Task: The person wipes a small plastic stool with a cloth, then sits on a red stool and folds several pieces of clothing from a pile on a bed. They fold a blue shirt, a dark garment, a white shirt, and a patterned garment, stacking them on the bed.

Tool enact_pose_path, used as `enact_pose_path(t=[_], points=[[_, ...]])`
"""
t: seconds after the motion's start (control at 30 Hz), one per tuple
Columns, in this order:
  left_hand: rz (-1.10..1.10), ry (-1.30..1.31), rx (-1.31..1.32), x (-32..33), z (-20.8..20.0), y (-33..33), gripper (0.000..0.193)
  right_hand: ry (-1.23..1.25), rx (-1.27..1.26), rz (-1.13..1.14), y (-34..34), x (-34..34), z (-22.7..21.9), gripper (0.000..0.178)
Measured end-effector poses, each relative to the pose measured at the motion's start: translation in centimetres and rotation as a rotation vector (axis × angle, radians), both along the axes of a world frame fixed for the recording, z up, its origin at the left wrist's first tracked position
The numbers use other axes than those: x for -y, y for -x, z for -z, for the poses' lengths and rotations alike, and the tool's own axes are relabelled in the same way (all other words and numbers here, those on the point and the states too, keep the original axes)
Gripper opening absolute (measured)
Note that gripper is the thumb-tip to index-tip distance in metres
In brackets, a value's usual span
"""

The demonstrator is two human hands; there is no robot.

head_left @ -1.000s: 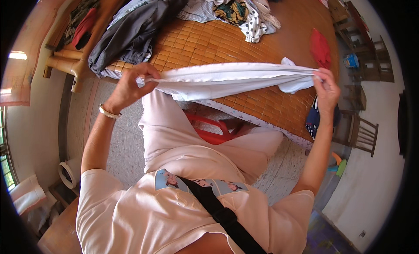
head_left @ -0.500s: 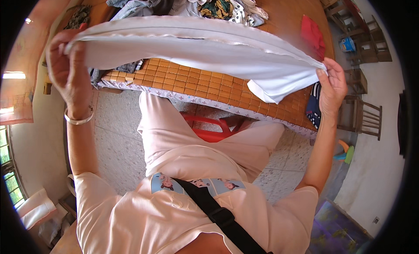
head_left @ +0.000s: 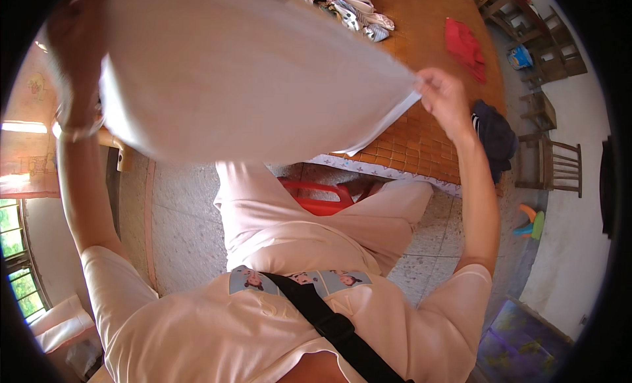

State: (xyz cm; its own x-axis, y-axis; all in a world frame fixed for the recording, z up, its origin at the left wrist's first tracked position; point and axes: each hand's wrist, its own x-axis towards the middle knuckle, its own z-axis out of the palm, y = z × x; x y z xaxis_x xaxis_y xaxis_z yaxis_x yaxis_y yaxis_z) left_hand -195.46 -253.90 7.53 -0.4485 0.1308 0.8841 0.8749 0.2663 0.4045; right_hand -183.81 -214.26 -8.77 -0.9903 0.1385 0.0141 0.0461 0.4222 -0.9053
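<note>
A white garment (head_left: 257, 80) is stretched between my two hands, raised over the near edge of the bed. Its broad, slightly blurred panel fills the upper middle of the picture and covers part of the bed. High on the left, my left hand (head_left: 78, 60) grips one end; motion smears its fingers, and a bracelet circles the wrist. Between thumb and fingers, my right hand (head_left: 444, 100) pinches the opposite corner, lower down. What kind of garment it is, I cannot tell.
The bed has a brown tile mat (head_left: 421, 136). Heaped clothes (head_left: 359, 14) lie at its far side, a red cloth (head_left: 465, 47) and a dark folded pile (head_left: 494, 136) at the right. A red plastic stool (head_left: 319, 197) stands between my legs; a wooden chair (head_left: 553, 162) is farther right.
My left hand has gone up and left, while my right hand has shifted left. The garment has swung from a narrow, sagging band into a broad raised sheet. My view has turned slightly.
</note>
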Motion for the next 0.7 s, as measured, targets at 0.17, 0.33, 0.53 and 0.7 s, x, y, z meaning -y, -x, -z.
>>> enact_pose_path(t=[0.17,0.33,0.53,0.7], points=[[0.605,-0.157,0.201,-5.0,1.2,2.6,0.028,0.054,-0.418,0.423,1.7,-6.6,-4.9,0.012],[0.57,-0.227,0.376,-4.4,5.1,5.3,0.029,-0.187,-0.77,0.514,-0.4,-8.7,-9.1,0.014],[0.307,0.031,0.236,-3.0,13.8,5.9,0.027,-0.618,-0.592,0.561,-2.0,-8.0,0.8,0.018],[0.137,0.604,0.193,-0.6,25.7,1.7,0.026,-0.433,-0.079,0.475,-4.5,-3.7,17.2,0.014]])
